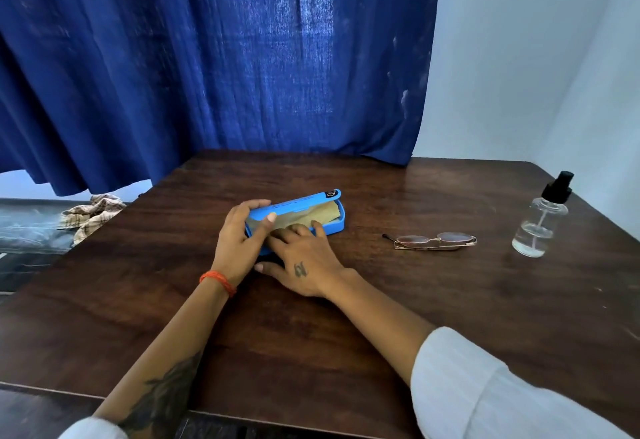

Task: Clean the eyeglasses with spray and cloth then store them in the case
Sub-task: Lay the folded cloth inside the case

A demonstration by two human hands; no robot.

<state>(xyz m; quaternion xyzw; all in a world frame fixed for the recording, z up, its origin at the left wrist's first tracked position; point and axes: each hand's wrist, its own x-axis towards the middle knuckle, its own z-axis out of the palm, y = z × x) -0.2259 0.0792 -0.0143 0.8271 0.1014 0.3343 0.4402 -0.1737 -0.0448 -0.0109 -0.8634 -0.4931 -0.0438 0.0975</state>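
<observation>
1. The left hand (pixel 239 234) is curled around the left end of the blue glasses case (pixel 298 215), with the thumb up on the lid edge. This grip is clamped on the case and holds the lid up.
2. The right hand (pixel 304 265) lies low in front of the case. Its fingers (pixel 294 230) reach over the front wall, into the case. I cannot tell if they pinch anything yet.
3. The case sits in the middle of the frame on the dark wood surface (pixel 346 317). It is open a little, like a mouth.
4. Inside the case lies a folded tan cloth (pixel 311 213). Nothing else shows in there.
5. I think this is the first step: getting the cloth out. No cleaning looks done yet.
6. Next, the right hand would need to pinch the cloth and lift it out while the left hand keeps the lid up.
7. The eyeglasses (pixel 434 241) lie folded on the surface, right of the case and apart from it.
8. The clear spray bottle (pixel 542 220) with a black top stands at the far right. It has a little liquid at the bottom.
</observation>
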